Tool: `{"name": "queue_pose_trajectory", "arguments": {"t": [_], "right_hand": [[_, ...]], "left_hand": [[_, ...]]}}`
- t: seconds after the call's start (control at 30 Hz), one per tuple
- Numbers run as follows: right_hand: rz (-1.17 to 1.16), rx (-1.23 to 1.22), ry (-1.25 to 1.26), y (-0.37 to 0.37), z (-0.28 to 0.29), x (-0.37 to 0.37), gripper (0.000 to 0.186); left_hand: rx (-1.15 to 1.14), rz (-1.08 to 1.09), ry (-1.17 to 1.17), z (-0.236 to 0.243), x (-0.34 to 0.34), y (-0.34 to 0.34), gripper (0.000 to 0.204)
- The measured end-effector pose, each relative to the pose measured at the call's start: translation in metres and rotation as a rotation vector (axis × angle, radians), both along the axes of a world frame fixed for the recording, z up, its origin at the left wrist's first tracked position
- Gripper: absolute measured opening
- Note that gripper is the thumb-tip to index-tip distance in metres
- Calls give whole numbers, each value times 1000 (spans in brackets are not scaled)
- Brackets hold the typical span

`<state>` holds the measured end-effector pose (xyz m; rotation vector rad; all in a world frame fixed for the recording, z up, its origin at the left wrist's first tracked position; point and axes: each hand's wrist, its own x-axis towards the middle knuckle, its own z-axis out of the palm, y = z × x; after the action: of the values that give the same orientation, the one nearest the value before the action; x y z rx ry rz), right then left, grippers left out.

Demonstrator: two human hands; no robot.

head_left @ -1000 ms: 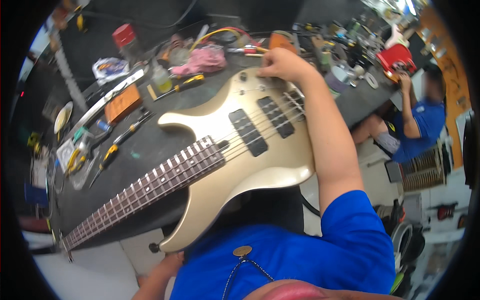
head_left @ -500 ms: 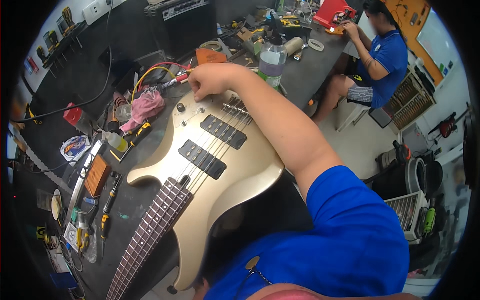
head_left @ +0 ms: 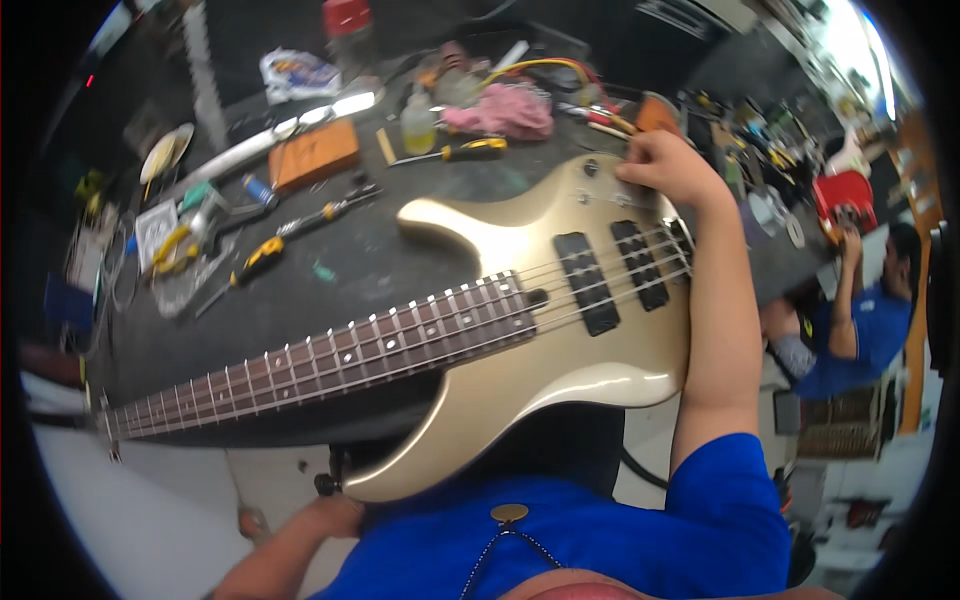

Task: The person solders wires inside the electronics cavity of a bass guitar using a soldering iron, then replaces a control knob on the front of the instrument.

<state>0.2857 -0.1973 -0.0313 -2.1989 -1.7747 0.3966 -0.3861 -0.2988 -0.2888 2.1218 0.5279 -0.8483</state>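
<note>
A gold bass guitar (head_left: 480, 420) lies across the bench edge, its dark fretted neck (head_left: 330, 365) reaching to the left. Its strings run over two black pickups (head_left: 588, 285). At the body's far right corner my right hand (head_left: 675, 168) is closed, fingers pinched together over the control area beside a dark knob (head_left: 591, 168). Whatever the fingertips grip is hidden. Low on the left, my left hand (head_left: 335, 515) is near the body's near horn, by a small black piece (head_left: 326, 485); its fingers cannot be made out.
Beyond the bass lie a screwdriver (head_left: 470, 150), a pink cloth (head_left: 505, 112), a bottle of yellow liquid (head_left: 418, 125) and a wooden block (head_left: 315, 155). Another long driver (head_left: 265, 255) lies above the neck. At the right, a person in blue (head_left: 865, 330) works at the bench.
The view has turned, so the bass neck now runs nearly level to the left. My left hand has come into sight. My right hand stays by the control knobs.
</note>
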Motion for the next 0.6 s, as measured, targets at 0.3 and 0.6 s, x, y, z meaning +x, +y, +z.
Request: {"name": "queue_pose_trajectory", "arguments": {"t": [0.3, 0.6], "right_hand": [[-52, -30, 23, 13, -12, 0, 35], [-27, -25, 98, 11, -13, 6, 33]], "left_hand": [[-140, 182, -258, 14, 12, -6, 63], [32, 82, -280, 10, 4, -9, 87]]}}
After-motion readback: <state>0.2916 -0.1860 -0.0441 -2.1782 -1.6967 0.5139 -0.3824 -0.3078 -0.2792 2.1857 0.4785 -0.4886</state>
